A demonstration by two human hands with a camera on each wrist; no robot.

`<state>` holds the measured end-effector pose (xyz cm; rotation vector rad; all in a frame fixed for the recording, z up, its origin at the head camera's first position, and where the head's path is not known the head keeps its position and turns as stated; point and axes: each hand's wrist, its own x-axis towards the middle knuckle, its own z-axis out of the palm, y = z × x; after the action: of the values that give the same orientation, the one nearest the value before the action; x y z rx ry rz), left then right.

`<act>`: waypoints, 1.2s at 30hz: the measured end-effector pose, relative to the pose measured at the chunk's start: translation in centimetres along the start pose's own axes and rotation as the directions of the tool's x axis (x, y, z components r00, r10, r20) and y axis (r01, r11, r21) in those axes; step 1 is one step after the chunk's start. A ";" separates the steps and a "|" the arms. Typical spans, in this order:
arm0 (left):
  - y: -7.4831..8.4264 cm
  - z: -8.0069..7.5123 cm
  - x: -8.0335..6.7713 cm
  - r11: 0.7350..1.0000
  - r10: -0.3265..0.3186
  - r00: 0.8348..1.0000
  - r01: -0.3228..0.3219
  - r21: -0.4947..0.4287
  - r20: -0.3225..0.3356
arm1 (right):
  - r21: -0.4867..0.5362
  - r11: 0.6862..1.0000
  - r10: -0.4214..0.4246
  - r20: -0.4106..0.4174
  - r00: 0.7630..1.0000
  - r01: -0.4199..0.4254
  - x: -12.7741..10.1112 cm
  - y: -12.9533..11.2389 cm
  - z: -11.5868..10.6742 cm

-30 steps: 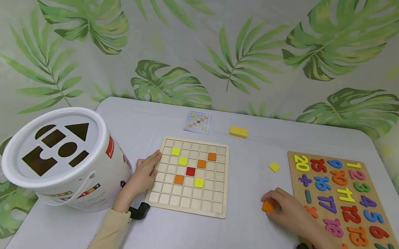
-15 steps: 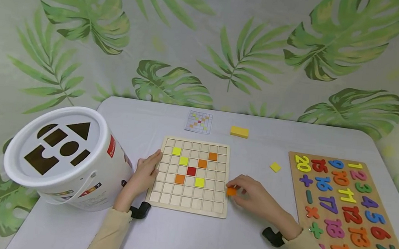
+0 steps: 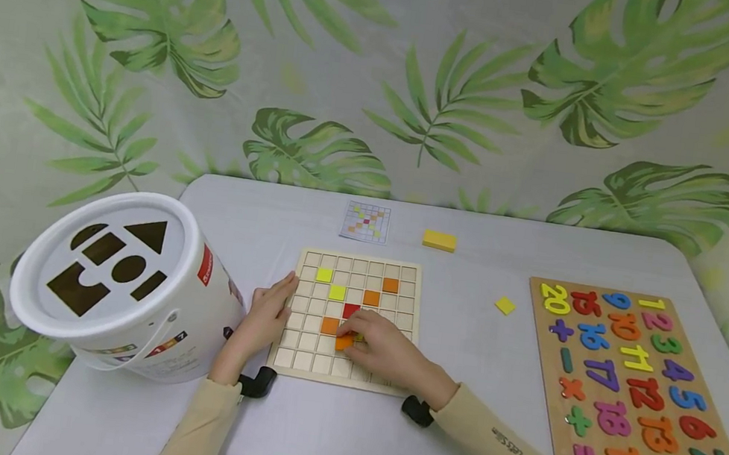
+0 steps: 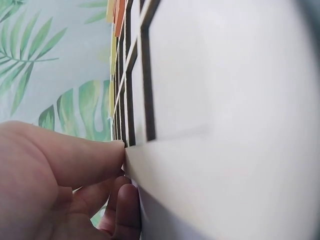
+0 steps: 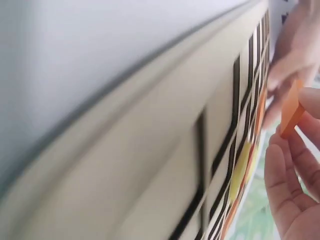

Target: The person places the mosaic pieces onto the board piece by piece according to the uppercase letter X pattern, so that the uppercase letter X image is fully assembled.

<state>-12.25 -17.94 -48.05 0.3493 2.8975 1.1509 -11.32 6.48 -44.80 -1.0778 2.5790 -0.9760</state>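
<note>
A wooden grid board (image 3: 416,323) lies on the table, with yellow, orange and red square tiles set in some cells. At its left edge rests my left hand (image 3: 265,315), fingers stretched along the side; in the left wrist view its thumb (image 4: 90,157) touches the board's rim. My right hand (image 3: 385,346) pinches an orange square tile (image 3: 344,342) between thumb and fingers, low over the board's lower middle. In the right wrist view that tile is tilted and apart from the grid. The right hand covers several cells and most of a yellow tile.
A white bucket (image 3: 219,316) with shaped holes in its lid stands left. Behind the board lie a printed pattern card (image 3: 366,222) and a stack of yellow tiles (image 3: 439,240). A loose yellow tile (image 3: 505,305) lies right, beside a number puzzle board (image 3: 561,423).
My right hand has carried the orange tile leftward from beside the number puzzle to over the grid board. My left hand has stayed at the board's left edge.
</note>
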 end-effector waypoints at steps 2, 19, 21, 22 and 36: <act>0.0 -0.1 0.0 1.000 0.003 1.000 -0.003 0.000 -0.001 | -0.021 1.000 -0.007 0.015 1.000 0.007 0.8 -0.4 0.7; -0.2 -0.2 0.0 1.000 -0.006 1.000 0.006 0.009 0.021 | -0.137 0.990 -0.019 0.045 0.999 0.025 4.7 -2.7 3.5; -0.2 -0.2 0.0 1.000 -0.003 1.000 0.003 0.015 0.021 | -0.141 0.990 -0.019 0.047 0.999 0.025 4.8 -2.8 3.6; -0.2 -0.2 0.0 1.000 -0.004 1.000 0.004 0.014 0.022 | -0.144 0.989 -0.019 0.047 0.999 0.025 4.8 -2.8 3.6; 0.0 0.0 -0.1 1.000 -0.016 1.000 0.016 -0.003 -0.002 | 0.005 1.000 0.019 0.004 1.000 -0.019 3.2 -1.6 1.0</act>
<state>-12.20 -17.94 -48.11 0.3244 2.8945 1.1535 -12.31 2.97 -44.29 -1.0507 2.5775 -0.9744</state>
